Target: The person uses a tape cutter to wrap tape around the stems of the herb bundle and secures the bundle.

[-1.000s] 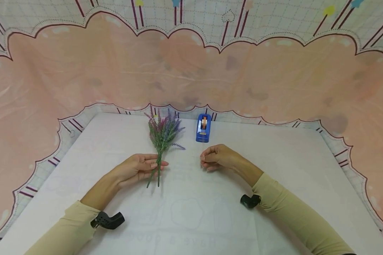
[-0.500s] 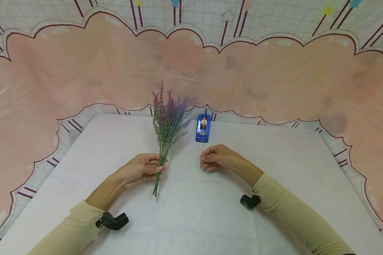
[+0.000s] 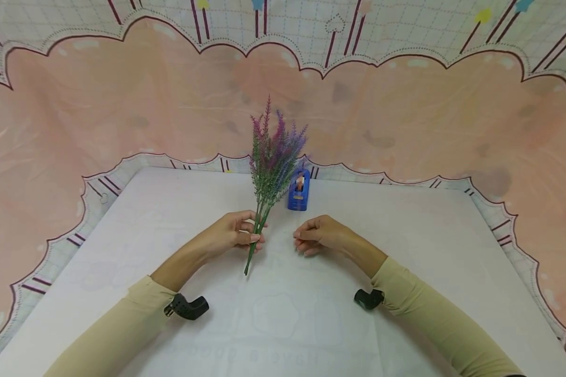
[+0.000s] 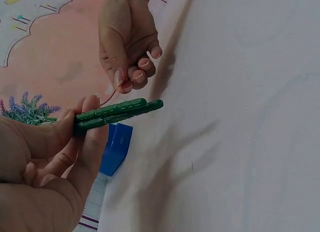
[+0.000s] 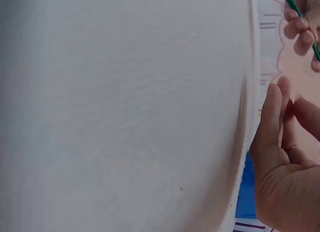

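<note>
My left hand (image 3: 236, 231) pinches the green stems (image 4: 117, 112) of an artificial lavender bunch (image 3: 274, 165) between thumb and fingers. Pink and purple flower heads point up and away, and the stem ends stick out below the hand. To the right, my right hand (image 3: 323, 234) is held with thumb and index finger pressed together. At those fingertips the left wrist view shows a thin, small orange-tinted bit, which looks like a piece of clear tape. Behind both hands stands a blue tape dispenser (image 3: 297, 203), partly overlapped by the flower heads in the head view.
A white-covered table (image 3: 429, 251) lies under both hands, with faint printing on it. Its far edge meets a peach, cloud-patterned cloth backdrop (image 3: 179, 115). Black wrist cameras (image 3: 188, 307) are strapped over the sleeves.
My left hand has raised the lavender bunch and tilted it upright, then carried it right towards the right hand. The right hand stays almost in place, fingertips pinched throughout.
</note>
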